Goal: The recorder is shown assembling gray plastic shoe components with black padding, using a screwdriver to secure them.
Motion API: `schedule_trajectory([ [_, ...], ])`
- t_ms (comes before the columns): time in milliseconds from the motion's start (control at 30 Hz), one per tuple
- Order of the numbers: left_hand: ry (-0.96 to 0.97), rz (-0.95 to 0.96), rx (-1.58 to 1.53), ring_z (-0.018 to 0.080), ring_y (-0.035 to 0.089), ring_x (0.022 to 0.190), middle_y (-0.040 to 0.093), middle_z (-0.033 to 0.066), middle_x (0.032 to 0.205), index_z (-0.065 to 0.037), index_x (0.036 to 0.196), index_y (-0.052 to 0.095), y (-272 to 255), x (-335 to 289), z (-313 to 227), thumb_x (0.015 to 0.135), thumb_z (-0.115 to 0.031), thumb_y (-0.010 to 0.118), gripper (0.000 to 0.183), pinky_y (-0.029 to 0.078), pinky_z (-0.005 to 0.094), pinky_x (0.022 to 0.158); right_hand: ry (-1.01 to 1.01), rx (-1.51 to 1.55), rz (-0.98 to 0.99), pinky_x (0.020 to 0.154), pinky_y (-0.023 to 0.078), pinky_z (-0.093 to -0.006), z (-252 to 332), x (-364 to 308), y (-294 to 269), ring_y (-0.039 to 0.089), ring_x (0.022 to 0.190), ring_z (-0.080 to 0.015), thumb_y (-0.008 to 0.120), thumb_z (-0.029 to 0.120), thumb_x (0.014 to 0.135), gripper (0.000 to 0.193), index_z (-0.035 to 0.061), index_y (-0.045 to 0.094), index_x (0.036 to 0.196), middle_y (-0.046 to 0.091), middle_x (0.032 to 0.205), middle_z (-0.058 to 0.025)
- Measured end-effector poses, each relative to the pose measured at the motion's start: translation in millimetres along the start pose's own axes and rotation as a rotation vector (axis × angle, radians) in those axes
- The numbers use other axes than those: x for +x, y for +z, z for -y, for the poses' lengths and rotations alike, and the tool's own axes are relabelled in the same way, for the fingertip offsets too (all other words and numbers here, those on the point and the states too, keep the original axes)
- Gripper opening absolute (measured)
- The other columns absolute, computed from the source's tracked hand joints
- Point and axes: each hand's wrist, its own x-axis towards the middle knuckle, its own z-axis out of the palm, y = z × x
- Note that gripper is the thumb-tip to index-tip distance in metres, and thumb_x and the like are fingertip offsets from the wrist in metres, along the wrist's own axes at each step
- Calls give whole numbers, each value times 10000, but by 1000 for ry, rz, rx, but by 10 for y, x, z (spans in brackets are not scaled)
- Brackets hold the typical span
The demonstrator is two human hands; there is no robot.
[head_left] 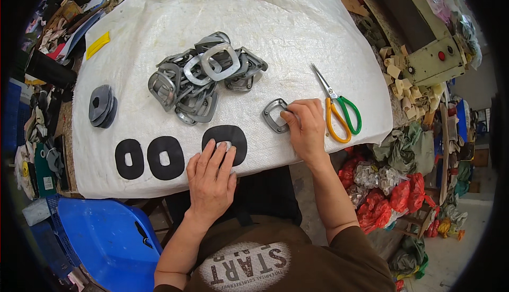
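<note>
Head view: scissors (331, 93) lie near the right hand (307, 129).

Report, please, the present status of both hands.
Left hand: fingers on rightmost black pad. Right hand: holding grey frame's edge. Scissors beside right hand, apparently not in the way.

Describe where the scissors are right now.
In the head view, the scissors lie on the right side of the white sheet, just right of the right hand.

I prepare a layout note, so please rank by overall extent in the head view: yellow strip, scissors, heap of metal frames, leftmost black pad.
Heap of metal frames
Scissors
Leftmost black pad
Yellow strip
</note>
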Motion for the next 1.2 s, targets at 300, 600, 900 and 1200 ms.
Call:
schedule_trajectory([
  [300, -53, -250, -163, 311, 442, 1144, 492, 142, 1211, -71, 1024, 631, -36, -39, 70, 689, -10, 584, 344, 316, 411, 925, -21, -165, 77, 784, 368, -369, 299, -38, -61, 461, 918, -284, 772, 282, 584, 489, 21, 583, 953, 521, 997, -124],
  [600, -108, -268, 162, 276, 433, 1115, 583, 32, 1106, -103, 898, 659, -124, -251, 163, 663, -62, 615, 243, 237, 385, 840, 133, 2, 28, 841, 392, -387, 233, -87, -38, 468, 968, -317, 740, 95, 589, 479, -12, 550, 1016, 541, 1047, -158],
  [900, -81, -259, 176, 251, 446, 1096, 598, -24, 1087, -105, 916, 669, -32, -330, 236, 668, -62, 622, 257, 234, 378, 831, 4, 500, 114, 818, 411, -351, 496, -67, -64, 505, 978, -281, 780, 59, 560, 501, 37, 537, 997, 561, 1082, -134],
  [1200, -60, -263, 116, 217, 471, 1056, 578, 3, 1098, -108, 947, 657, 29, -351, 259, 665, -65, 618, 288, 260, 357, 822, -173, 472, 321, 820, 425, -378, 771, -10, 122, 493, 973, -301, 787, 45, 506, 542, 57, 553, 995, 573, 1107, -100],
])
